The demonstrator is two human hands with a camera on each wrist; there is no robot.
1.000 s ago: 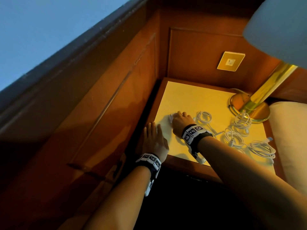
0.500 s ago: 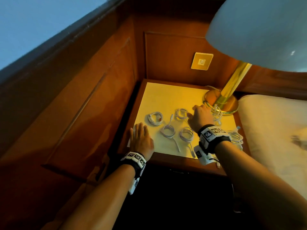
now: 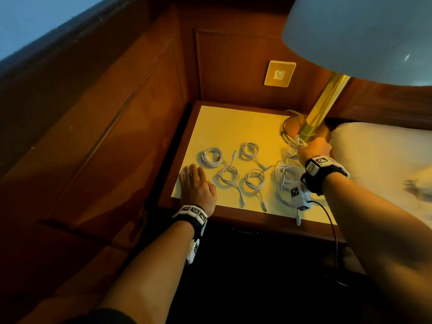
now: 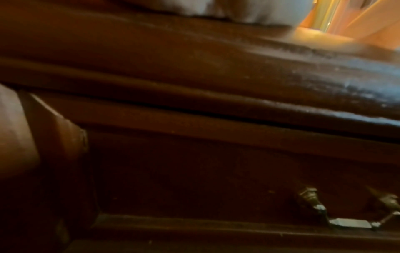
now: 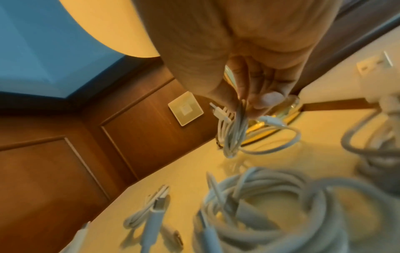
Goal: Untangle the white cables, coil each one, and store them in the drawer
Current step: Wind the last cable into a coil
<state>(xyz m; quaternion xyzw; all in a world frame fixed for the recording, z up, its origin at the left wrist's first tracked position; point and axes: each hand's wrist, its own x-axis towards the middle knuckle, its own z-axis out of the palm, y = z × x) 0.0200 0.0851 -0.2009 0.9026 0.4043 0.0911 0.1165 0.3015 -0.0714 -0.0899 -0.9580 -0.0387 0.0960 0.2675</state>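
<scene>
Four coiled cables lie on the counter; right hand fingers pinch another coil, left hand fingers rest flat, together.

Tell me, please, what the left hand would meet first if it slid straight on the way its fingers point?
Probably the nearest coiled white cable, which lies just beyond the fingertips of the left hand, flat on the nightstand top; depth is hard to judge, so it might pass just beside it.
</scene>
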